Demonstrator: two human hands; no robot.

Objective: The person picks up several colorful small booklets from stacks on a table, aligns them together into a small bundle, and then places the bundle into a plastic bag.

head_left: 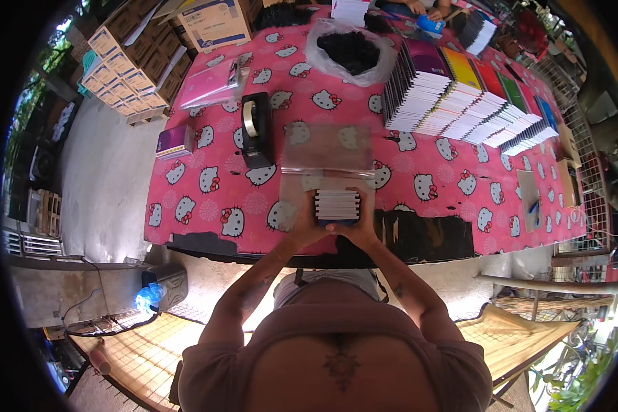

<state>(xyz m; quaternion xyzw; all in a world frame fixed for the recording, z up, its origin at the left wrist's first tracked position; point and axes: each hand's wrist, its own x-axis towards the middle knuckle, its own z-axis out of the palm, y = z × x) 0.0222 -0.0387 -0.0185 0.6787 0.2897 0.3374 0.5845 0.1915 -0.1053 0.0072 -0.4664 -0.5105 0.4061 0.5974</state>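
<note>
Between my two hands is a small stack of spiral notebooks (pixel 338 206), white page edges and dark bindings showing. My left hand (pixel 302 223) grips its left side, and my right hand (pixel 361 228) wraps the right side, thumbs close together at the near edge. The stack is over the near part of some clear plastic sleeves (pixel 327 147) on the table; whether it touches them I cannot tell. Left of the sleeves stands a black tape dispenser (pixel 259 137) with a roll of tape. Beyond it to the left sits a short pile of purple notebooks (pixel 175 142).
A pink patterned cloth (pixel 213 178), torn at the front edge, covers the table. Tall rows of colourful spiral notebooks (pixel 439 89) stand back right. A plastic bag of black items (pixel 350 53) and a pink pack (pixel 209 82) lie farther back. Cartons (pixel 134 65) rise left; another person's hands (pixel 429 12) show at the far side.
</note>
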